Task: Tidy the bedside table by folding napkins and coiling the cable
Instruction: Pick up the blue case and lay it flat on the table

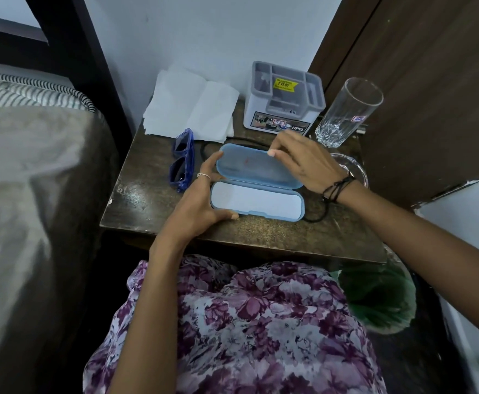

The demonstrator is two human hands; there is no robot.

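A light blue glasses case (256, 183) lies open in the middle of the dark bedside table (153, 200). My left hand (201, 200) grips the case's left end, thumb at its front edge. My right hand (303, 163) pinches the far right rim of the raised lid. White napkins (189, 106) lie spread out at the back left. A black cable (315, 217) runs behind and under the case and loops out at its right. Blue sunglasses (182, 160) lie folded left of the case.
A grey and white organiser box (285, 100) stands at the back. An empty drinking glass (346, 112) stands at the back right, a clear glass dish (352, 169) below it. A bed (33, 166) borders the left, a green bin (380, 297) sits lower right.
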